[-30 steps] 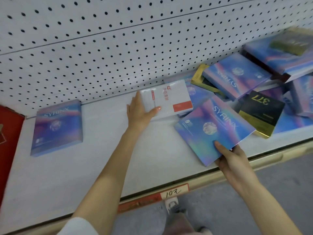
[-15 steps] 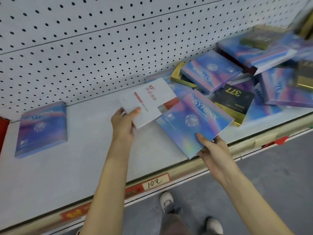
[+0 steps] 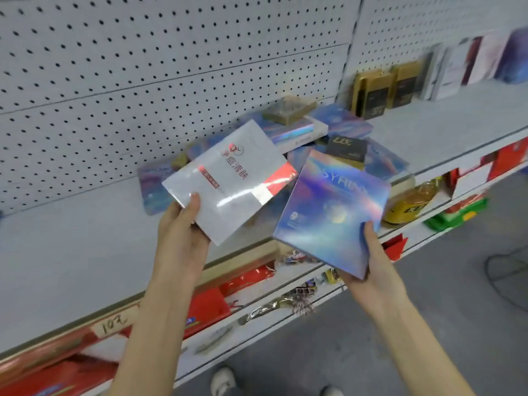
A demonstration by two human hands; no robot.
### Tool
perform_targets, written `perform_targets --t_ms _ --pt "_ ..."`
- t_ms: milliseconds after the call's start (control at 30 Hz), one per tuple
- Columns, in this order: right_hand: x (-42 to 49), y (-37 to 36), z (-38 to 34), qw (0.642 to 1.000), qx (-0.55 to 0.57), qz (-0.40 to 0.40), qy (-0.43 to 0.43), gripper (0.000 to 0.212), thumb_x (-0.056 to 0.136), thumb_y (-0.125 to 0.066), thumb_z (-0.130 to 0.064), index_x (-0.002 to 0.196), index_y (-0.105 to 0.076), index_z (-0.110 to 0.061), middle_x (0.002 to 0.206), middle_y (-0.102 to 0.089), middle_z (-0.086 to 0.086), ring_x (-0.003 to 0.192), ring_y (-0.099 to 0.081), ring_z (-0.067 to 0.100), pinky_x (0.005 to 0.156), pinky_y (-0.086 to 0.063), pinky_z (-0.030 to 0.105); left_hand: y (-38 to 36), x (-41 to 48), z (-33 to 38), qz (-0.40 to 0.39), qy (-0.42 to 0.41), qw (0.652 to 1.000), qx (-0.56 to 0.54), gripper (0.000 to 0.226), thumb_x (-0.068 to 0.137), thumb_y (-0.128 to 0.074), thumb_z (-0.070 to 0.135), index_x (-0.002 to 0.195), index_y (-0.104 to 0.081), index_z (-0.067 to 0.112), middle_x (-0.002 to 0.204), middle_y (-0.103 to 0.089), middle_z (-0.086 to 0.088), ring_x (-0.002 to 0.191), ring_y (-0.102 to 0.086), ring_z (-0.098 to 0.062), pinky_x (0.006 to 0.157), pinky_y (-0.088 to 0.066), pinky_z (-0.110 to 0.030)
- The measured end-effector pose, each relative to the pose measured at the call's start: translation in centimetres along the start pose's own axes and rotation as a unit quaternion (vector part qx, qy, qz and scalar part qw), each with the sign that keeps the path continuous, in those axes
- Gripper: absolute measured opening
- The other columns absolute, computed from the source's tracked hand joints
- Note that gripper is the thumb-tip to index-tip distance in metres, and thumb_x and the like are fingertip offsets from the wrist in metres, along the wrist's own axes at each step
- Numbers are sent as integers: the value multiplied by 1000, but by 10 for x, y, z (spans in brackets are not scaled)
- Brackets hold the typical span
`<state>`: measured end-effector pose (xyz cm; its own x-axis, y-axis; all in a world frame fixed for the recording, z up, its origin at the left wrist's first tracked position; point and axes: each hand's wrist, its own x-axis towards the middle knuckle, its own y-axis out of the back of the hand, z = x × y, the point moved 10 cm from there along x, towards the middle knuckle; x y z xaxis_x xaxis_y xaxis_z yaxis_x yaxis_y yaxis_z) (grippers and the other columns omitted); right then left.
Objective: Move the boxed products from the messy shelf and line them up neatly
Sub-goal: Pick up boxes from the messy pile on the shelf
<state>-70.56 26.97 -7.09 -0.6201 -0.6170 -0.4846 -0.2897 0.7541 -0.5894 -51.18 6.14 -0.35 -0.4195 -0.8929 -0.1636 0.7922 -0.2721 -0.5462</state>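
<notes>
- A white pegboard wall [image 3: 143,81] backs a pale grey shop shelf [image 3: 71,238]; I look down on it from the aisle.
- The left hand [image 3: 183,232] pinches the near corner of a flat white cardboard box with a red panel [image 3: 228,184], thumb on top. The box is lifted clear of the shelf and tilts toward one o'clock.
- The right hand [image 3: 368,258] clamps the near corner of a holographic blue-purple box marked SYRINX [image 3: 334,212], held out over the shelf's front edge.
- The hands are apart, one box each. The two boxes come close at their inner edges; I cannot tell whether they touch.
- I judge the corner grips leave each box's far edge free to land first.
- At twelve o'clock of the hands lies the jumbled heap of holographic boxes [image 3: 343,125], with a black-and-gold box [image 3: 346,148] and a gold box [image 3: 288,110] on top.
- At two o'clock, upright gold-and-black boxes [image 3: 371,92] lean on the pegboard; the heap sits between them and my hands.
- Bare shelf lies at nine o'clock.
- Red packets [image 3: 208,304] fill the lower shelf at six o'clock, out of the way.
</notes>
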Motion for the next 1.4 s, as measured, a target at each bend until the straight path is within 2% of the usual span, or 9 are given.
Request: perform_targets --t_ms 300,467,633,733,867,1000,1100,1233,1400 --pt "-34 163 -174 995 -15 36 90 35 87 -53 -36 114 -64 -16 97 -75 -4 80 -72 8 55 -54 20 -184 -80 -143 -80 116 984 -112 26 95 -45 6 118 -57 12 110 -71 -7 98 -70 -20 67 -59 -36" --pt "-30 227 -235 991 -31 61 115 46 84 -60 -31 124 -62 -10 120 -68 4 102 -68 17 80 -58 34 -253 -97 -197 -76 169 976 -118 40 90 -53 6 130 -51 6 119 -67 -12 97 -70 -22 65 -59 -32" --pt "-12 265 -274 990 -23 51 129 50 81 -60 -28 127 -60 -7 122 -67 7 109 -65 22 83 -57 38 -304 -78 -237 -55 173 975 -125 55 79 -60 1 133 -51 6 114 -68 -10 93 -71 -20 64 -59 -30" --pt "5 289 -298 989 -27 56 133 46 83 -59 -29 124 -61 -8 121 -68 6 108 -66 22 83 -57 37 -342 -59 -262 -56 171 975 -128 34 88 -55 4 122 -56 5 98 -74 -9 86 -72 -18 67 -60 -31" --pt "45 307 -349 988 -39 49 141 41 83 -58 -26 119 -63 -7 114 -71 6 99 -70 19 77 -59 34 -395 -33 -311 -17 220 968 -120 15 93 -54 9 106 -56 3 60 -69 -6 48 -65 -10 47 -52 -20" --pt "101 313 -414 986 -72 45 143 30 91 -56 -21 116 -64 -6 112 -71 6 97 -71 20 80 -58 34 -449 7 -350 -25 259 962 -83 13 88 -60 8 101 -58 8 81 -72 -5 67 -69 -13 52 -53 -20" --pt "142 312 -468 983 -103 50 147 21 95 -53 -21 108 -65 -9 97 -74 -1 80 -72 11 63 -58 21 -496 35 -361 -53 247 967 -35 13 84 -61 1 95 -61 7 82 -73 -5 80 -68 -17 56 -56 -21" --pt "191 312 -520 981 -112 19 157 39 92 -55 -27 126 -60 -10 120 -68 5 110 -66 24 95 -50 39 -547 62 -375 -88 222 971 19 30 78 -61 -7 106 -63 2 96 -73 -8 99 -67 -25 79 -57 -31" --pt "245 321 -561 987 -88 -11 131 33 95 -52 -23 123 -62 -8 117 -70 6 104 -68 20 77 -59 29 -594 91 -382 -115 146 978 90 50 69 -65 -1 118 -58 6 107 -72 -8 94 -71 -22 65 -59 -29"
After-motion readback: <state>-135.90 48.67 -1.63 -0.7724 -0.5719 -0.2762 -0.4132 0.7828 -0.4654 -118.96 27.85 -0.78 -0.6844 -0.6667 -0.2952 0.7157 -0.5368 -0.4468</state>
